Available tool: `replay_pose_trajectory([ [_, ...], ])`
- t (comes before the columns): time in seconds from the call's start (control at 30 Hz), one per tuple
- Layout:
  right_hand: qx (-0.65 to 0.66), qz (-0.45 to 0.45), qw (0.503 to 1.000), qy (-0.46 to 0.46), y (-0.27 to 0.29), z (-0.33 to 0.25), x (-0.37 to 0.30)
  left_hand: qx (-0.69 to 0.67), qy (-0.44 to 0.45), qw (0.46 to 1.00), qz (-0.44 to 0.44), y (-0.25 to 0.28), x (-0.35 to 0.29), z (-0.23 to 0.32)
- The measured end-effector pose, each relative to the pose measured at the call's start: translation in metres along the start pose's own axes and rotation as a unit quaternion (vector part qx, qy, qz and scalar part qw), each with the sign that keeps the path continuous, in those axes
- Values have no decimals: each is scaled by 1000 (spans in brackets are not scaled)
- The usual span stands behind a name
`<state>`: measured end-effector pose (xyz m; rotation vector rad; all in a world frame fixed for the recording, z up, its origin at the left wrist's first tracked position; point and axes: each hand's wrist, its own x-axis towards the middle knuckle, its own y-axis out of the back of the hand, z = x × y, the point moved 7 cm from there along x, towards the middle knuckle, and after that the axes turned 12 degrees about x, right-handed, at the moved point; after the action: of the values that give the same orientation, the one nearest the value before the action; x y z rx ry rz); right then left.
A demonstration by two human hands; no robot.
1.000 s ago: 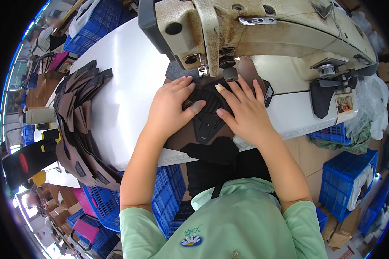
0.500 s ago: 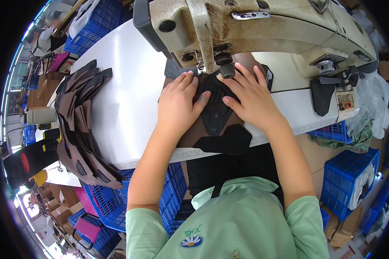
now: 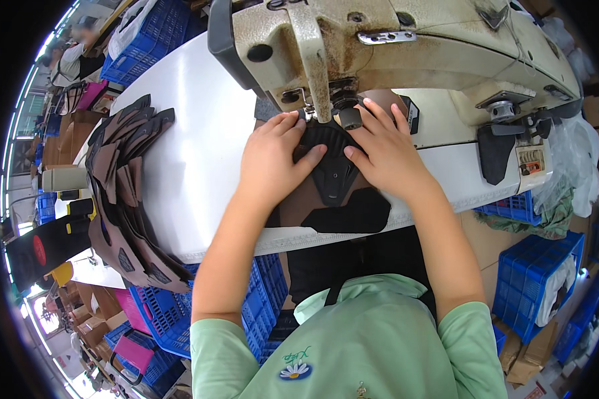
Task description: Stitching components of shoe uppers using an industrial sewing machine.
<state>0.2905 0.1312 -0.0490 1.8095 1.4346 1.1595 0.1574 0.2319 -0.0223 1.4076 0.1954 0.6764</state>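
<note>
A brown and black fabric piece (image 3: 291, 207) lies on the white table under the head of a sewing machine (image 3: 379, 60). On top of it is a black ribbed, pointed patch (image 3: 334, 174), close to the needle area. My left hand (image 3: 273, 156) rests flat on the left side of the work, fingers stretched toward the presser foot (image 3: 309, 113). My right hand (image 3: 389, 149) lies on the right side of the patch, fingers spread and reaching past the machine's dark round knob (image 3: 349, 118). Parts of the patch are hidden beneath my fingers.
A pile of brown and black cut pieces (image 3: 123, 179) hangs over the left of the white table (image 3: 190, 133). Blue crates (image 3: 536, 282) stand on the floor at right and below the table at left. Clear plastic (image 3: 572, 159) hangs at the right end.
The fabric and patch have shifted slightly away from me, under the machine head. Both hands stay pressed on them, in nearly the same places.
</note>
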Motion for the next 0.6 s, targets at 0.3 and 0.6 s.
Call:
replay_pose_trajectory([
  [0.3, -23, 68, 995, -64, 6, -6, -2, 50, -7, 998, -43, 5, -9, -11],
  [0.6, -14, -78, 997, -1, 8, 36, 36, 172, 37, 984, -36, -1, -15, 20],
])
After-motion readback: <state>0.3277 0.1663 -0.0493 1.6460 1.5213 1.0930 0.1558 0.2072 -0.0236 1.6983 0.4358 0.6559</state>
